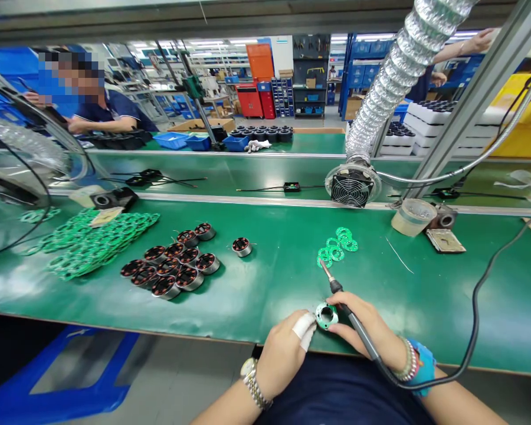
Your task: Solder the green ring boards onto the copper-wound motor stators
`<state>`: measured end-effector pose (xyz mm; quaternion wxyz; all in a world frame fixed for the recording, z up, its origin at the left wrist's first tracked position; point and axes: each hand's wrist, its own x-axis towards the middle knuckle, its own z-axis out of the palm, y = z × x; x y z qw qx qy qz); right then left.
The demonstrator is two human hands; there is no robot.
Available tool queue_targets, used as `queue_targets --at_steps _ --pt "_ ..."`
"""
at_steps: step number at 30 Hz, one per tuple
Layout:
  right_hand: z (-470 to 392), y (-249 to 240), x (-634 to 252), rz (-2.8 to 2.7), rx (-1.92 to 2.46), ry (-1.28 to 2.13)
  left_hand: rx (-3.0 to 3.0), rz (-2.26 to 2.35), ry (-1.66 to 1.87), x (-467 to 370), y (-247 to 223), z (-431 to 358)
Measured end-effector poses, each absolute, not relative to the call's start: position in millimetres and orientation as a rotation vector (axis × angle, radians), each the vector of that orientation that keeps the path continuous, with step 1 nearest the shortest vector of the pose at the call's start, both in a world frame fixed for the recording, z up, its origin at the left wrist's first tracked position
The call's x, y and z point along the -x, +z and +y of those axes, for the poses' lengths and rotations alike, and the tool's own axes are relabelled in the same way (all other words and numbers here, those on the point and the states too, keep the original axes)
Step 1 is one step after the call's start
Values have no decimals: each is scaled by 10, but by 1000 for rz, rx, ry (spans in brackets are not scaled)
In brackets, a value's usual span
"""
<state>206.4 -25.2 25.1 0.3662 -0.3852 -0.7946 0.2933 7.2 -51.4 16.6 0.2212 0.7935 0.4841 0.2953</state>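
My left hand (287,348), with white tape on its fingers, grips the left side of a small round stator (319,323) near the table's front edge. A green ring-shaped circuit board covers its top. My right hand (367,324) holds a soldering iron (356,324) across the palm, its tip pointing away over the table. The thumb and a finger of that hand also touch the right side of the stator. Several loose green ring boards (336,252) lie just beyond the iron's tip. Left of them stands a single stator with copper windings (241,247).
Stators (177,268) stand grouped at the left, beside a large pile of ring boards (101,242). A fan (350,188) on a foil duct (380,82) hangs at the back. A plastic cup (413,216) and sponge tray (445,241) sit right. The iron's cable (473,319) loops right. A co-worker (108,109) sits opposite.
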Motion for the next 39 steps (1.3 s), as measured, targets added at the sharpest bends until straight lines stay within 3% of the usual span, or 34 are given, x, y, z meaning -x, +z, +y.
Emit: queue_targets --at_steps 4,8,11,16,18,26,32,39 --pt "-240 241 -2071 -2033 982 772 -2637 1245 821 14 166 -520" --pt "-251 207 -2071 -2030 987 767 -2666 1204 784 46 234 -492" --pt "-260 192 -2065 -2027 990 759 -2357 1272 676 -31 289 -442" --pt "-266 178 -2066 -2022 990 749 -1198 1256 552 -229 317 -411" --pt "-266 176 -2069 -2018 977 756 -1027 1212 575 -223 307 -432" --pt "-251 186 -2073 -1993 951 802 -1831 1241 796 20 277 -386" --pt "-261 171 -2077 -2001 945 783 -1957 1203 835 -64 281 -330" --pt "-271 174 -2075 -2018 970 779 -2032 1571 1054 -349 138 -462"
